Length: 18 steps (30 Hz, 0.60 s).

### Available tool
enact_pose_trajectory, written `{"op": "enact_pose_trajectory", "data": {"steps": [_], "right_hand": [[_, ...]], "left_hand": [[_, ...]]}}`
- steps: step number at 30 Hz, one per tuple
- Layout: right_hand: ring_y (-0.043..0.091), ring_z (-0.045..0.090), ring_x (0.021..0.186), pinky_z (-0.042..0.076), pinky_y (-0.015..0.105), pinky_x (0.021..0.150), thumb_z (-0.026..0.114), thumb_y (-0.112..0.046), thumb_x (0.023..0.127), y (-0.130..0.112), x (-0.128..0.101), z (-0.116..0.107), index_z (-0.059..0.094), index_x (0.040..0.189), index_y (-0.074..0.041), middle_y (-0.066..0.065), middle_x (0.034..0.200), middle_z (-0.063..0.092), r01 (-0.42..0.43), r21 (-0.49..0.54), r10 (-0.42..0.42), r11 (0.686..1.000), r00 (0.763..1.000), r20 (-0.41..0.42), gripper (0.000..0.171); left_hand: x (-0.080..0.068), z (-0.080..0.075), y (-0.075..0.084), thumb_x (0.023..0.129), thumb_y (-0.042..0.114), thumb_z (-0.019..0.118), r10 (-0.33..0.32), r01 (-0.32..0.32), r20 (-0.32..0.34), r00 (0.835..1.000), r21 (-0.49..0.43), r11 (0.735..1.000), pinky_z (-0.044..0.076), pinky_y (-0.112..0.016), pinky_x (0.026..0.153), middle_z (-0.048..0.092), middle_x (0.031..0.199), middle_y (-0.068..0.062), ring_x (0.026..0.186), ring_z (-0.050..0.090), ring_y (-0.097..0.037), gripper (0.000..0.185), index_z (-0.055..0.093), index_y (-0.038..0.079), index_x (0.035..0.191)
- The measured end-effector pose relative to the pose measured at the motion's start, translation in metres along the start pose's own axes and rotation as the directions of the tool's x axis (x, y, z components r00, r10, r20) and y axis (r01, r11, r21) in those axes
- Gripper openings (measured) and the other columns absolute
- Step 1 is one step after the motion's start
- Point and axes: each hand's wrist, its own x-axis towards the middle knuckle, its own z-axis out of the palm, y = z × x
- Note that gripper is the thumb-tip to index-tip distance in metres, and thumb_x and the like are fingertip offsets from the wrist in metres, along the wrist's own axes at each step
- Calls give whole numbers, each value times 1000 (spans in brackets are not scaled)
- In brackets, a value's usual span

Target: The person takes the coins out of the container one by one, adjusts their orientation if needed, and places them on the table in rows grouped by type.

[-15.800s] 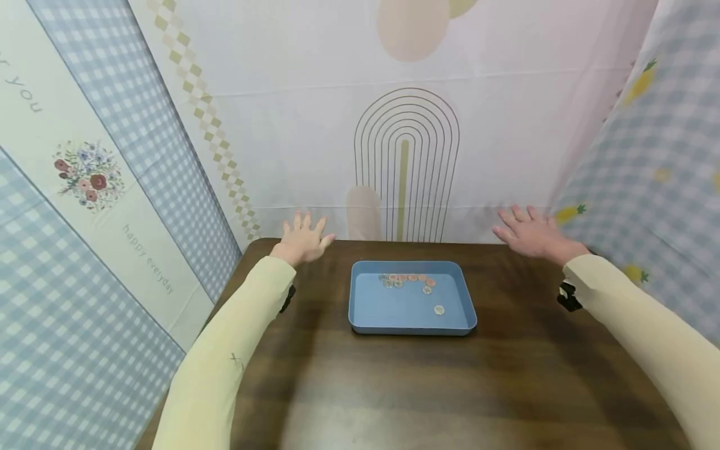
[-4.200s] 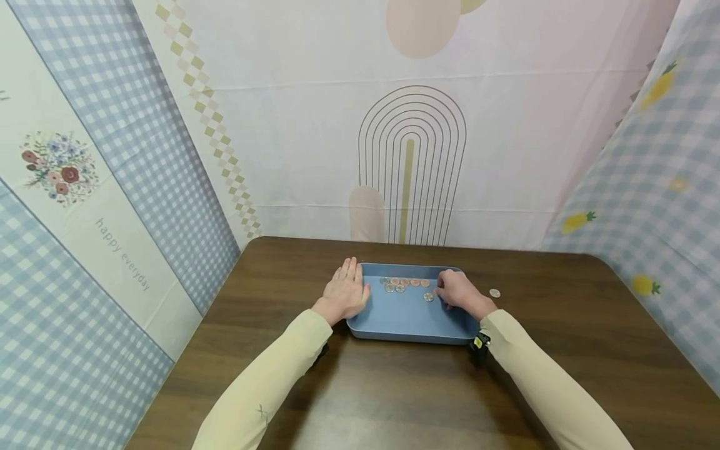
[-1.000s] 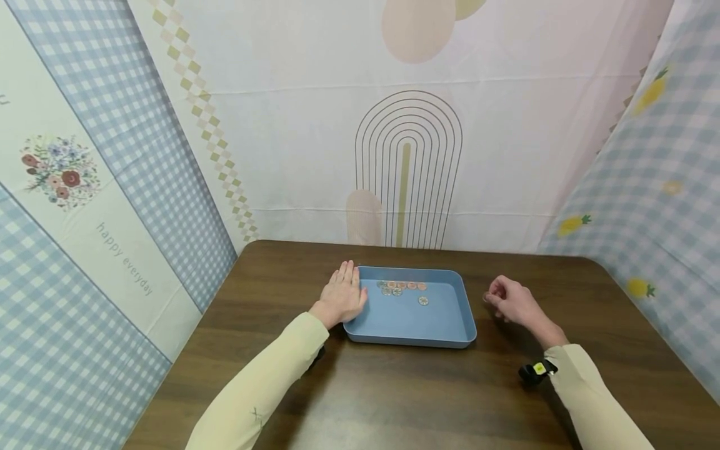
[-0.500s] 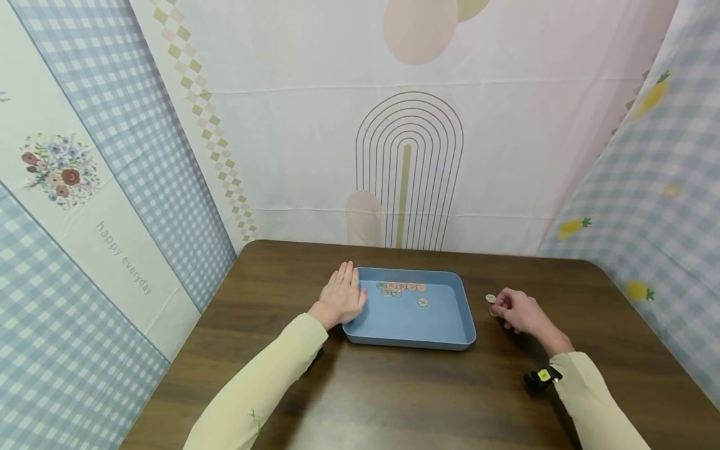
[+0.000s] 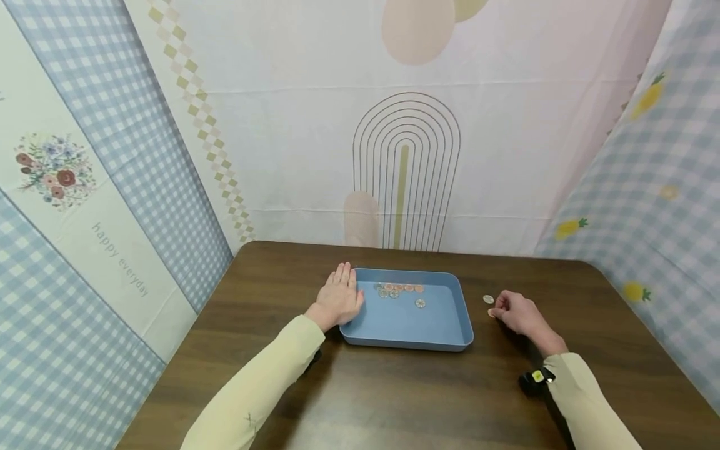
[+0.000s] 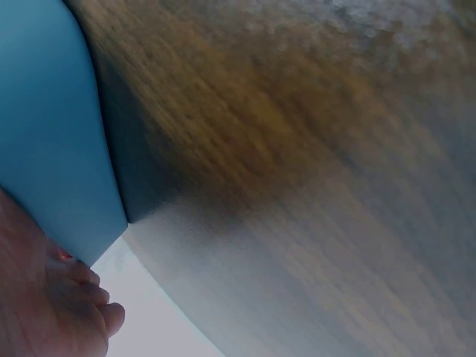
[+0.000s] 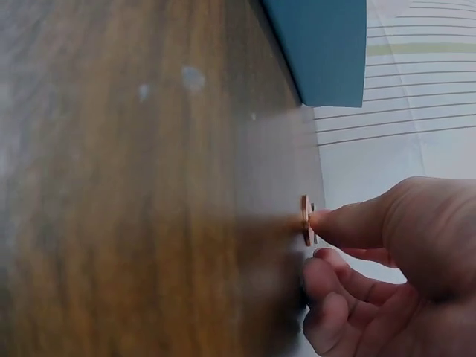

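In the head view my left hand point(image 5: 337, 299) lies with straight fingers along the left rim of a shallow blue tray point(image 5: 416, 342). To the tray's right, my right hand point(image 5: 523, 319) has its thumb and fingertips at a copper coin point(image 5: 492, 312) low at the table. The right wrist view shows the thumb tip against that copper coin point(image 7: 306, 221), the other fingers curled. Just beyond it a silver coin point(image 5: 488, 299) lies flat. Inside the tray are several copper coins point(image 5: 409, 288) in a row, silver coins point(image 5: 394, 294) below them, and one separate silver coin point(image 5: 420, 304).
The dark wooden table point(image 5: 394, 400) extends in front of the tray and to both sides. A patterned white cloth point(image 5: 281, 144) hangs behind it. Blue checked cloths hang at the left point(image 5: 129, 125) and right point(image 5: 664, 231).
From above the table's sides, the left hand came to the tray's rim. The right hand reached into the tray, then carried a copper coin right, beside the silver coin moved out earlier.
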Motion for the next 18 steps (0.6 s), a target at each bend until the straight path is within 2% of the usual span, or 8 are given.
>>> {"op": "enact_pose_trajectory", "data": {"steps": [7, 13, 18], "right_hand": [[16, 55, 63, 44, 30, 55, 60, -15, 95, -8, -1, -1, 59, 91, -4, 4, 77, 68, -5, 40, 6, 999, 1000, -30, 12], [16, 56, 66, 43, 30, 59, 60, -15, 95, -24, -4, -3, 59, 93, -5, 6, 78, 60, 23, 24, -21, 999, 996, -89, 11], [17, 60, 61, 48, 29, 56, 58, -13, 96, -43, -9, -8, 58, 96, -4, 10, 79, 60, 52, 99, -43, 994, 994, -96, 10]], "left_hand": [[-2, 1, 1, 105, 39, 24, 0, 0, 4, 1000, -10, 1000, 16, -42, 125, 11, 164, -21, 153, 10, -33, 66, 18, -3, 155], [-6, 0, 0, 104, 40, 23, 14, -14, 3, 1000, -9, 1000, 16, -42, 125, 12, 164, -21, 153, 11, -33, 66, 19, -4, 154], [-9, -1, -2, 104, 39, 24, 25, -25, -4, 1000, -3, 1000, 16, -42, 125, 12, 164, -21, 153, 11, -33, 66, 19, -4, 154]]}}
